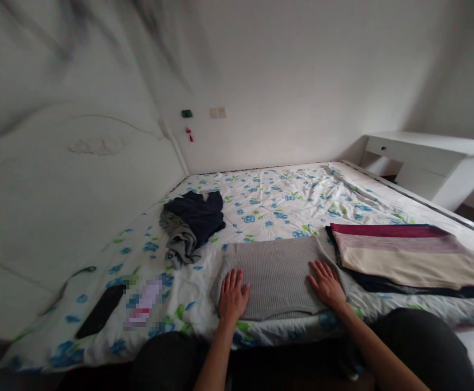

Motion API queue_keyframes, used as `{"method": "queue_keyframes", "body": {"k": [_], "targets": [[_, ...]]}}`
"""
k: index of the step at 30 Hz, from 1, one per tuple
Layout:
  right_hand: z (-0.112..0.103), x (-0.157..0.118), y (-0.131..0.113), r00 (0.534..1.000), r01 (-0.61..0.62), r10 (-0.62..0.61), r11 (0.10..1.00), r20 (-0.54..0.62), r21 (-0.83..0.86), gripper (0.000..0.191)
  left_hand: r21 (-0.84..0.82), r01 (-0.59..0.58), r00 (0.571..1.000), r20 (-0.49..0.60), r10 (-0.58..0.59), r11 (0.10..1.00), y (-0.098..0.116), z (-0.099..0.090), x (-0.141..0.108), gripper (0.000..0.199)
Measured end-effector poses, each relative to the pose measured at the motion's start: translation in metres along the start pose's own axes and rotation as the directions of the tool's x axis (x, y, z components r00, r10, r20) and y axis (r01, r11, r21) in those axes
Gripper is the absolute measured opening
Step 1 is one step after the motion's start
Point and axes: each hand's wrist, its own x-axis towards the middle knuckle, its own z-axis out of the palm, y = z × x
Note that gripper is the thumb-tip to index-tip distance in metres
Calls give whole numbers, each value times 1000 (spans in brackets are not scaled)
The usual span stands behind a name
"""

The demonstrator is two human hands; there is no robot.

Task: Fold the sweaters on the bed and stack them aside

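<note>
A grey ribbed knit garment (278,277) lies flat in a roughly rectangular shape near the front edge of the bed. My left hand (234,296) rests palm down on its left part, fingers spread. On its right part lies my right hand (327,282), also flat with the fingers apart. Just to the right is a stack of folded clothes (400,255), topped by one striped maroon, pinkish and beige. A crumpled dark blue and grey garment (198,220) sits farther back on the left.
The bed has a floral sheet (257,203). A black phone-like object (102,309) and a blurred pinkish item (145,304) lie at the front left. The headboard (78,179) is left; a white desk (428,157) stands back right. My knees touch the near edge.
</note>
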Motion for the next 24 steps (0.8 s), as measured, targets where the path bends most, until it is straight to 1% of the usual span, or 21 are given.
{"method": "queue_keyframes", "body": {"k": [3, 5, 7, 10, 13, 16, 18, 19, 21, 22, 24], "targets": [[5, 1, 22, 999, -51, 50, 997, -19, -58, 78, 21, 121, 993, -12, -120, 992, -23, -3, -3, 68], [4, 1, 28, 997, -75, 73, 994, -27, -77, 78, 41, 215, 977, -15, -214, 976, -40, -5, -4, 68], [1, 1, 29, 995, -102, 100, 992, -30, -80, 77, 71, 272, 962, -11, -272, 960, -53, -8, -4, 68], [-3, 1, 26, 992, -127, 126, 990, -25, -67, 76, 120, 267, 963, -13, -268, 956, -64, -10, -5, 67], [-6, 2, 24, 992, -127, 126, 990, -25, -56, 75, 136, 263, 965, -30, -262, 955, -61, -12, -8, 66], [-9, 4, 16, 990, -139, 137, 989, -46, -43, 72, 85, 279, 959, -83, -273, 956, -48, -13, -6, 63], [-10, 4, -1, 987, -148, 146, 989, -71, -23, 69, 25, 248, 961, -132, -243, 968, -31, -11, -2, 62], [-9, 2, -13, 987, -140, 139, 990, -79, -9, 68, -4, 207, 968, -148, -205, 978, -19, -9, 1, 62], [-5, -3, -48, 994, -77, 79, 997, -77, 27, 67, -52, 70, 987, -142, -77, 996, 9, 0, 4, 62], [-2, -7, -67, 998, -23, 26, 999, -63, 49, 67, -73, -20, 993, -118, 11, 997, 25, 6, 4, 63], [4, -15, -103, 995, 99, -98, 991, -14, 94, 67, -106, -186, 982, -57, 181, 977, 51, 18, 1, 63]]}}
